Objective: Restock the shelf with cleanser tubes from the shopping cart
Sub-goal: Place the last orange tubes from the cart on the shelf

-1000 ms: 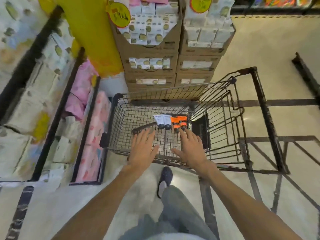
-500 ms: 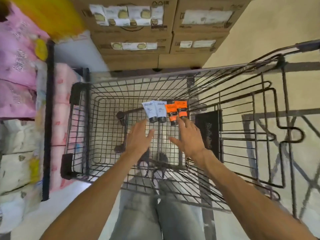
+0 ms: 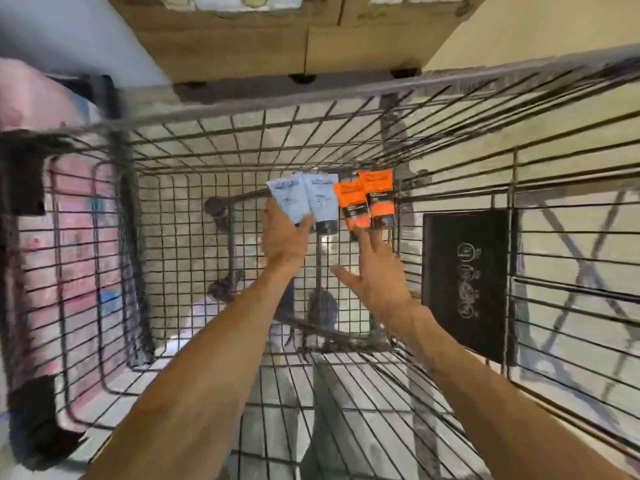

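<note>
Pickup step: left hand [image 3: 282,239] pinches a blue tube [image 3: 290,199] at the cart [image 3: 242,109] floor's far edge; right hand [image 3: 375,275], fingers spread, must next close on an orange tube [image 3: 351,206].

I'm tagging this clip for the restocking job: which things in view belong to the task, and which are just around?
Part of the job:
- two pale blue cleanser tubes
- two orange cleanser tubes
- wire shopping cart
- left hand, gripping a blue tube
- right hand, reaching for the orange ones

Just around:
- brown cardboard boxes
- black panel on the cart wall
- pink packs

Two bare forearms, no sleeves in view, bare hands, grey trousers below, dark shoe [image 3: 323,306]
</note>
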Demonstrator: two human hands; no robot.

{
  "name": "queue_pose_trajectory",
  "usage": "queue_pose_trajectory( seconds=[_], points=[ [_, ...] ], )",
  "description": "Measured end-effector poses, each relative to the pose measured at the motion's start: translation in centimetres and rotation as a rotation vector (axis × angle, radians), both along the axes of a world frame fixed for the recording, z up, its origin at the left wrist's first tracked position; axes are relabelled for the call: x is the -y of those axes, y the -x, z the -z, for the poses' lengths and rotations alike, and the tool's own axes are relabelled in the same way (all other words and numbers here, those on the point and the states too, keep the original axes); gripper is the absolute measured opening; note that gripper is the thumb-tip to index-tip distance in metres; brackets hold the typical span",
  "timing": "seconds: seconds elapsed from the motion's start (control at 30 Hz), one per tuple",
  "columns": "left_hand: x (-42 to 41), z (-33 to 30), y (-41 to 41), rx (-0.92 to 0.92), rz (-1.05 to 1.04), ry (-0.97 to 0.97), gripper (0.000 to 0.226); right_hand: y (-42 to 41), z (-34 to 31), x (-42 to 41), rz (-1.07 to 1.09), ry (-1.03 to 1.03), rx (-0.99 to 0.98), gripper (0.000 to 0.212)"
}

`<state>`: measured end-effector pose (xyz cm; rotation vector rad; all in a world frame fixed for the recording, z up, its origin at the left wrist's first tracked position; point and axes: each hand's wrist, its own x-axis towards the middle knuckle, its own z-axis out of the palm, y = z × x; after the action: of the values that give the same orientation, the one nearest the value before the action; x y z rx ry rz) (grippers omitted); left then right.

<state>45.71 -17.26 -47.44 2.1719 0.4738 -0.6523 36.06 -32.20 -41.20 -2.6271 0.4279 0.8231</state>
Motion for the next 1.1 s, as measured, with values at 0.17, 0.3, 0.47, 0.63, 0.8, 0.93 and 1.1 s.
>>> queue_pose_trajectory(
  seconds=[0.17, 0.3, 0.47, 0.63, 0.8, 0.93, 1.1],
  points=[
    [-2.0, 0.3, -0.8, -0.036, 0.122, -0.064, 0.063, -1.0, 0.1, -0.6, 0.032, -0.007, -0.076, 0.09],
    [-6.5, -0.6, 0.6, -0.044, 0.164, -0.13, 0.054, -3.0, -0.8, -1.4, 0.056, -0.057, -0.076, 0.087],
    [-12.3, -1.5, 3.4, -0.103, 0.114, -0.101, 0.05, -6.9, -0.3, -3.1, 0.187, -0.117, -0.093, 0.082],
    [-15.7, -2.5, 5.1, -0.086, 0.086, -0.114, 0.053, -10.1, 2.3, -5.0, 0.31, -0.027, -0.107, 0.07],
    [-16.6, -2.8, 5.2, -0.061, 0.048, -0.129, 0.051, -11.2, 4.5, -6.4, 0.534, 0.0, -0.108, 0.069],
    [-16.5, -2.8, 5.1, -0.051, -0.022, -0.104, 0.057, -10.7, 6.1, -6.1, 0.61, -0.069, -0.095, 0.076],
    [-15.9, -4.6, 5.3, -0.036, -0.082, -0.053, 0.059, -7.3, 6.6, -5.6, 0.551, -0.24, -0.233, 0.053]
  ],
)
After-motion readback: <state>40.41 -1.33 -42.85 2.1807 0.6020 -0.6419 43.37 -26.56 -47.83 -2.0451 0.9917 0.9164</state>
